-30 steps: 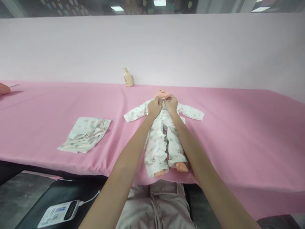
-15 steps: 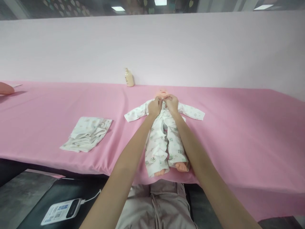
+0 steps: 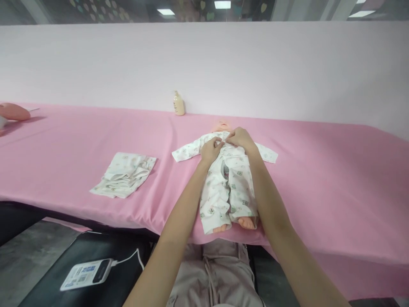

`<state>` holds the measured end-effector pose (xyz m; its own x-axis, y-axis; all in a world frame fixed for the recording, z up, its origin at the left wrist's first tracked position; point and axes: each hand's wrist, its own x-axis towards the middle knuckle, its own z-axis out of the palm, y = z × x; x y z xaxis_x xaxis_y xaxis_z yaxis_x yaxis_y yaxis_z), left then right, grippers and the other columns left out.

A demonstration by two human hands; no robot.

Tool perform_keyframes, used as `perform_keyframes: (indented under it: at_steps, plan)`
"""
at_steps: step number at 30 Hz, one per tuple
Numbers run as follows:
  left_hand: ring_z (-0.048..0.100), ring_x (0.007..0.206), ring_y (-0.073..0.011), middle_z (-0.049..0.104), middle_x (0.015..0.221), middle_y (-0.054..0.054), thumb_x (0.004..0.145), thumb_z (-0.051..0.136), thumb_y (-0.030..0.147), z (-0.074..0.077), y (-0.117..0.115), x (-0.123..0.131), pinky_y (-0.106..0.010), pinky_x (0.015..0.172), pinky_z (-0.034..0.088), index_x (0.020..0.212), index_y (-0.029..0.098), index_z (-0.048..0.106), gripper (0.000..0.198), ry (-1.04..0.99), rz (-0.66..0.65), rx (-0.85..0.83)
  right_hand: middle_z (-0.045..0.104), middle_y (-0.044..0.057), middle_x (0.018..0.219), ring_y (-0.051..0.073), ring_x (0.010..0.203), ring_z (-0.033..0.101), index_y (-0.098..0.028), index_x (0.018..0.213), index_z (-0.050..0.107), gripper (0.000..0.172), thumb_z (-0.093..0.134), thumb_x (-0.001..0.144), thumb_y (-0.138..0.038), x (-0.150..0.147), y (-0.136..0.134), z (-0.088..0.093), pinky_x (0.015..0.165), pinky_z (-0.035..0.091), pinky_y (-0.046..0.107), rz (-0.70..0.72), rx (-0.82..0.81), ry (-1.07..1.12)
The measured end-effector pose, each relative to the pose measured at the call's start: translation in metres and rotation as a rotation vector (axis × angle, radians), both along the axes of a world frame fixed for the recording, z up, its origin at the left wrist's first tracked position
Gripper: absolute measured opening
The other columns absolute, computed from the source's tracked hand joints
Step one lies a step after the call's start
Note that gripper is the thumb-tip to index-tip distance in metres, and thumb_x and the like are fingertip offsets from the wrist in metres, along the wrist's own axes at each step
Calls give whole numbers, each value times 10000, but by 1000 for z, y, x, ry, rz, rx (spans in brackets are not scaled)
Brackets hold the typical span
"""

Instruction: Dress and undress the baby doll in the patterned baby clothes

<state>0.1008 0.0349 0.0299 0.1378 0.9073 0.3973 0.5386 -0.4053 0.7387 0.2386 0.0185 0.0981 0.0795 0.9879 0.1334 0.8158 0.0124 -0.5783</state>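
Note:
A baby doll (image 3: 223,126) lies on its back, feet toward me, dressed in a white printed top (image 3: 191,149) and matching trousers (image 3: 214,198). Both sleeves are spread out to the sides. My left hand (image 3: 211,150) pinches the front of the top at the chest. Close beside it, my right hand (image 3: 241,138) grips the same front a little higher, its fingers pressed together. What sits between the fingertips is too small to make out. Bare doll feet (image 3: 246,222) stick out of the trouser legs.
A pink sheet (image 3: 319,183) covers the table. Folded printed cloth (image 3: 125,174) lies to the left. A pump bottle (image 3: 179,104) stands at the back by the white wall. Part of another doll (image 3: 14,111) shows at far left. A white power bank (image 3: 87,273) with a cable rests on a black seat.
Both hands have moved from the doll's neck down to the chest of the top, and the fingertips are slightly farther apart. The view has shifted a little to the left.

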Motion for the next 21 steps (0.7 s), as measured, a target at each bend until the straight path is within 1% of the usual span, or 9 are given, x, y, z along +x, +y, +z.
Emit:
perform_keyframes:
  at_steps: [4, 8, 10, 12, 14, 17, 19, 21]
  plan:
    - [439, 548, -114, 428, 526, 55, 812, 576, 341, -3, 1, -2, -243, 548, 274, 850, 204, 622, 150, -77, -20, 15, 659, 53, 656, 153, 670, 600, -145, 695, 706, 120, 589, 671, -149, -10, -9, 8, 634, 448, 229, 9, 12, -140]
    - [433, 557, -113, 422, 538, 60, 816, 574, 337, -5, 0, -3, -239, 553, 273, 879, 209, 608, 147, -82, -38, 43, 671, 58, 678, 135, 581, 584, -145, 733, 705, 109, 613, 699, -191, -14, -15, 15, 581, 434, 230, 53, -79, -193]
    - [430, 555, -114, 420, 538, 61, 817, 569, 331, -6, 0, -3, -238, 551, 272, 881, 212, 603, 139, -83, -42, 46, 672, 57, 689, 130, 573, 585, -147, 759, 704, 110, 636, 703, -215, -14, -15, 15, 588, 431, 230, 61, -81, -211]
    - [429, 550, -114, 426, 535, 60, 812, 574, 349, -7, 1, -3, -237, 555, 283, 854, 211, 605, 148, -104, -32, 42, 674, 54, 708, 124, 578, 588, -151, 782, 698, 113, 638, 712, -217, -13, -12, 14, 607, 428, 229, 62, -60, -236]
    - [433, 552, -113, 444, 537, 56, 801, 583, 388, -9, 1, -3, -236, 567, 304, 814, 205, 614, 186, -142, -17, 38, 678, 43, 739, 113, 554, 584, -161, 817, 688, 125, 612, 732, -211, -12, -9, 12, 605, 426, 227, 68, -74, -232]
    - [432, 545, -110, 460, 532, 49, 797, 574, 401, -11, 2, -4, -233, 574, 326, 786, 200, 645, 214, -182, -17, 45, 673, 52, 730, 119, 544, 588, -146, 781, 666, 121, 558, 737, -178, -13, -4, 7, 573, 418, 220, 70, -120, -244]
    - [442, 547, -112, 478, 535, 44, 800, 559, 376, -13, 3, -4, -232, 583, 341, 815, 198, 678, 215, -193, -18, 58, 665, 75, 710, 149, 599, 609, -130, 741, 652, 121, 535, 723, -156, -15, -2, 5, 562, 411, 223, 51, -105, -296]
    - [466, 574, -118, 524, 562, 32, 800, 535, 324, -14, 2, -5, -231, 609, 360, 891, 192, 711, 238, -198, -12, 67, 662, 92, 716, 181, 668, 624, -125, 753, 643, 122, 533, 705, -146, -18, -1, 3, 567, 411, 230, 11, -67, -336]
